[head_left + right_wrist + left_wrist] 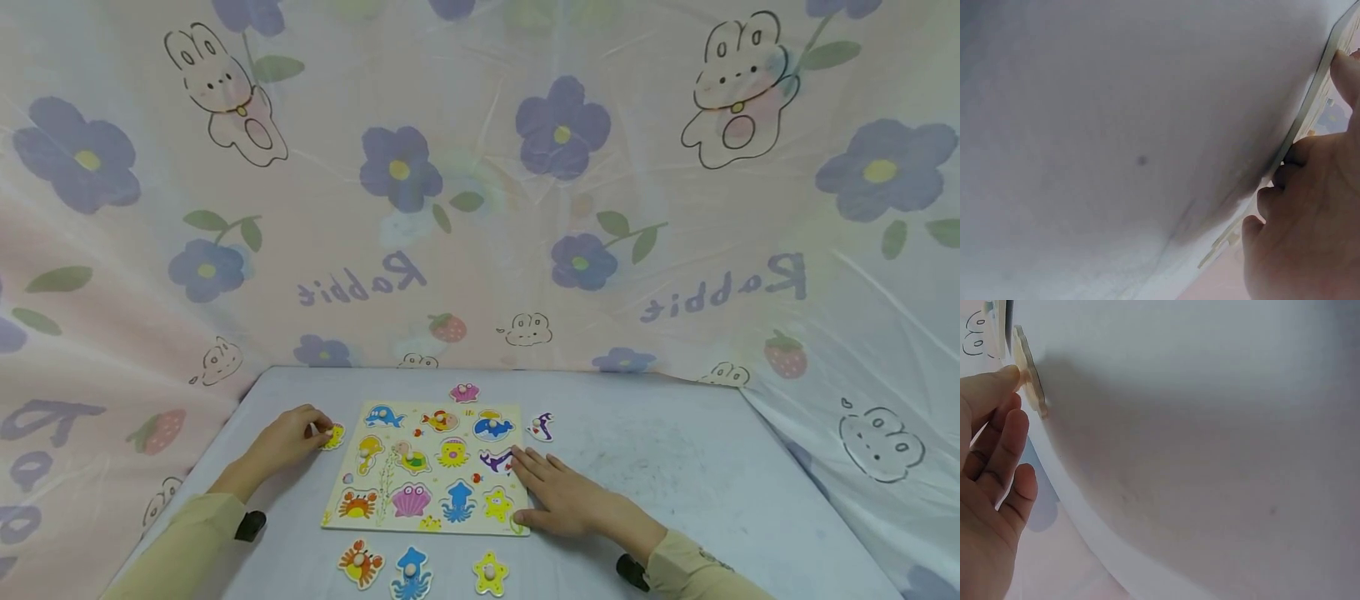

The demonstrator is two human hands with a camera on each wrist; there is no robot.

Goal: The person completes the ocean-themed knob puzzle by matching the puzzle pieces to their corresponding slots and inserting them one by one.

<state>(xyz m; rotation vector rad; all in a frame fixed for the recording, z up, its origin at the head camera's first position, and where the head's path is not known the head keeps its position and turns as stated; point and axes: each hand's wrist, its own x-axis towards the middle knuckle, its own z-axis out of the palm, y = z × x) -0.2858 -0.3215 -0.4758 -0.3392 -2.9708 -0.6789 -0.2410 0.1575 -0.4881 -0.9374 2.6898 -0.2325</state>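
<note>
My left hand [288,437] pinches a small yellow puzzle piece [335,436] between thumb and finger, just left of the puzzle board [420,529]. In the left wrist view this knobbed piece [1030,378] stands edge-on, its picture turned away. My right hand [566,496] rests with fingers extended on the right edge of the sea-animal board. In the right wrist view, the thumb and fingers of that hand [1316,187] touch the board's edge [1310,106]. Knobbed pieces, among them a dolphin [385,416] and a seahorse [369,455], sit in the board.
A crab piece [361,565], a squid piece [411,574] and a starfish piece [491,574] lie in front of the board. Behind it lies a pink shell piece [464,392]; a purple-and-white piece [541,427] lies to its right. A rabbit-print curtain [480,217] hangs behind the white table [660,450].
</note>
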